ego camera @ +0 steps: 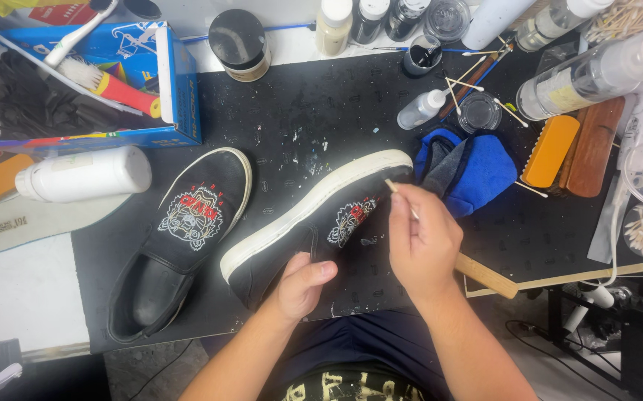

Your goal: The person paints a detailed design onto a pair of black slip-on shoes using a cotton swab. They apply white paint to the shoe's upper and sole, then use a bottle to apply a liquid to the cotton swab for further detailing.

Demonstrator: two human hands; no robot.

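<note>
Right at the near edge of the black mat (pixel 299 96), a black slip-on shoe (pixel 314 223) lies tipped on its side, white sole edge turned up and to the left. Its long axis runs diagonally: toe toward the upper right by the blue cloth (pixel 477 171), heel opening down-left near the body. An embroidered patch in white and red shows on the vamp. Left hand (pixel 300 286) clamps the heel end, thumb over the black upper. Right hand (pixel 424 241) is pinched shut on a cotton swab (pixel 399 197), its tip sitting right on the toe by the sole line.

Just left of it the second shoe (pixel 180 238) rests flat, sole down, toe pointing up-right as well, same patch facing up. Further left, a white plastic bottle (pixel 84 174) lies on its side on the tabletop, cap to the left, with a pale insole (pixel 32 223) under it. Behind that stands a blue cardboard box (pixel 180 82) with colourful printed sides, holding brushes and dark cloth.

Along the far edge there's a dark round jar (pixel 240 43), a row of small bottles, a little white dropper bottle (pixel 421 109) lying down, loose swabs, and a clear spray bottle (pixel 596 74) with a yellowish label lying sideways. An orange block (pixel 551 148) and a brown wooden brush (pixel 596 145) sit right of the cloth.
</note>
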